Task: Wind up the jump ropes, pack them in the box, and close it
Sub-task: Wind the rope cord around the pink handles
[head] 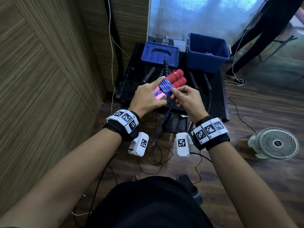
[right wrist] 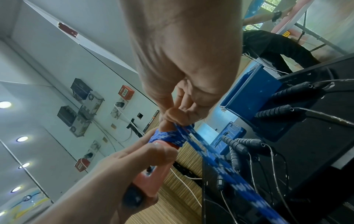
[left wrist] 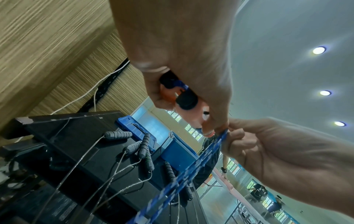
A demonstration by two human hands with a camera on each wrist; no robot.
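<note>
My left hand (head: 153,94) grips a pair of red and pink jump-rope handles (head: 177,78) held side by side above the black table (head: 217,99). Blue patterned rope (head: 165,85) is wound several times round their middle. My right hand (head: 176,94) pinches the free rope (right wrist: 210,153) right at the winding, between thumb and forefinger. The loose rest hangs down toward the floor (head: 162,124). The open blue box (head: 207,63) stands at the table's back right, something pink-purple inside. Its lid (head: 160,53) lies at the back left.
Several black jump-rope handles (head: 148,74) lie on the table between me and the box, their thin cords trailing over the front edge. A wood-panel wall stands close on the left. A white floor fan (head: 276,143) sits at the right, with cables across the floor.
</note>
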